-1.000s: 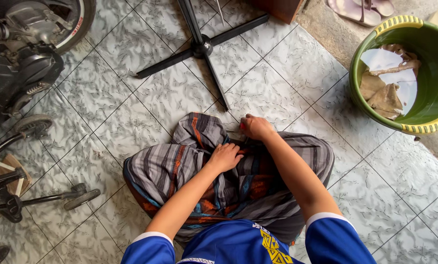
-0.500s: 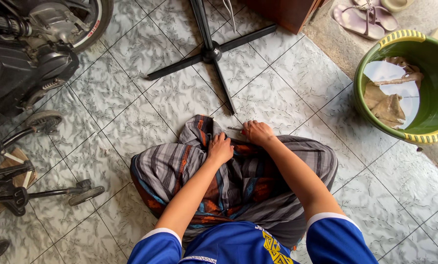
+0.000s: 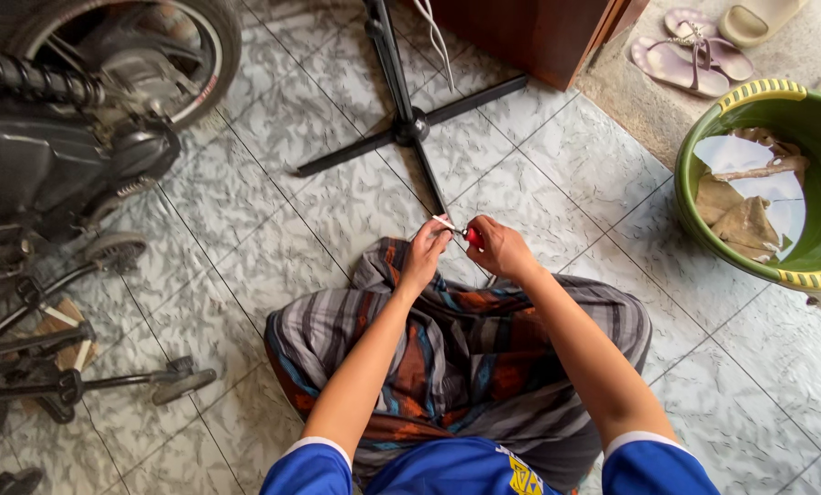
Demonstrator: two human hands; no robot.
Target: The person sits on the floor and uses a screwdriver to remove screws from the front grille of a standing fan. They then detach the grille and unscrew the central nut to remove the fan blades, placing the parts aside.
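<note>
The left hand (image 3: 426, 254) pinches a thin white stick (image 3: 444, 222), and the right hand (image 3: 499, 247) grips a small red object (image 3: 473, 237), the two meeting above a striped cloth (image 3: 465, 367) over the lap. On the tiled floor (image 3: 273, 229) are a black stand base (image 3: 410, 124), a motorcycle (image 3: 71, 128) and a green basin (image 3: 777, 192) of water.

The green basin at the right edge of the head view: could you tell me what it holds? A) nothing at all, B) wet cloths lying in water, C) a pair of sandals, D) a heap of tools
B: the green basin with its yellow rim holds water, with brownish cloths lying in it.
</note>
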